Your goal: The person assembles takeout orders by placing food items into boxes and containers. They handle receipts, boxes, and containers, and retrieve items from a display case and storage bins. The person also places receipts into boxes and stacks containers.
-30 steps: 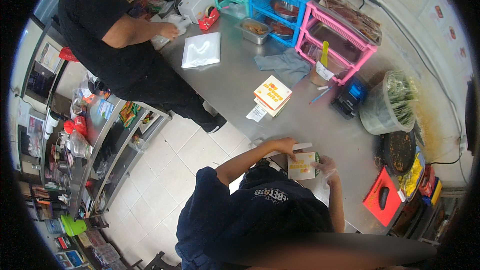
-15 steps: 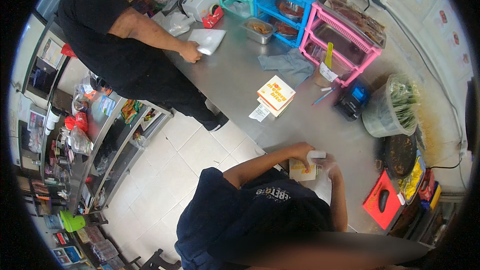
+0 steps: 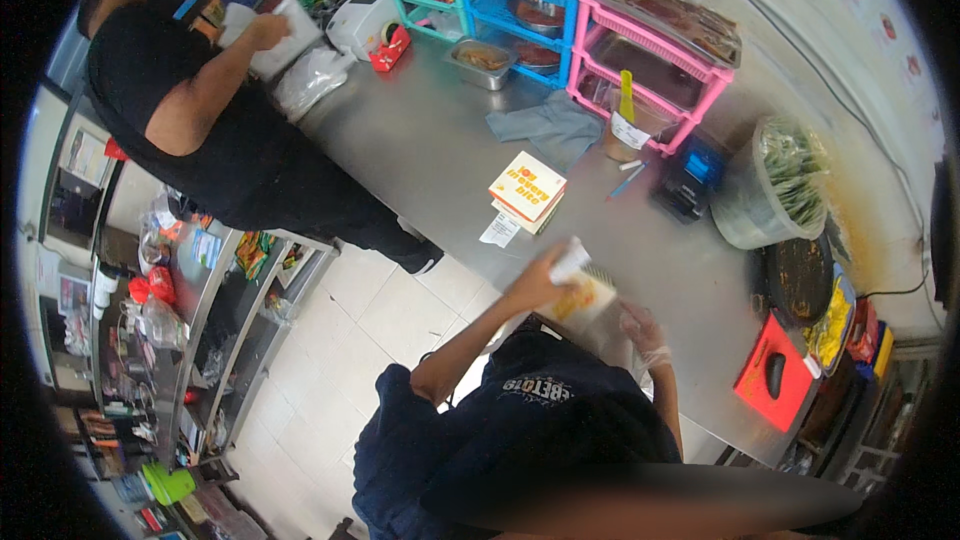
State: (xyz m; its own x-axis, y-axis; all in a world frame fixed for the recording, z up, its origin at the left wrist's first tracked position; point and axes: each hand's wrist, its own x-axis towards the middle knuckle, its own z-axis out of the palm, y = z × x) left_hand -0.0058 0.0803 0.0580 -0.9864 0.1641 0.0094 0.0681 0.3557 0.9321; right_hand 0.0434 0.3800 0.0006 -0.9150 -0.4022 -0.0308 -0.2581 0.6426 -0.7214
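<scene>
My left hand (image 3: pixel 538 282) is closed on a small white paper slip (image 3: pixel 571 258), held above the steel worktop. Just below and beside the slip lies a white and yellow carton box (image 3: pixel 583 302), blurred. To the right of that box my right hand (image 3: pixel 645 336), in a clear plastic glove, has its fingers apart and holds nothing I can see. Farther up the worktop stands a stack of similar printed carton boxes (image 3: pixel 528 188). A white printed slip (image 3: pixel 499 230) hangs from its near left side.
A co-worker (image 3: pixel 200 130) stands at the far left, holding a white packet (image 3: pixel 287 38). Along the wall are a blue rack (image 3: pixel 520 15), a pink rack (image 3: pixel 655 90), a black card-sized device (image 3: pixel 692 178) and a tub of greens (image 3: pixel 770 185). A red cutting board (image 3: pixel 770 370) lies near right.
My hands have moved apart: the left up and left with the paper slip, the right slightly down. The co-worker has raised a hand with the white packet away from the worktop. The view has shifted.
</scene>
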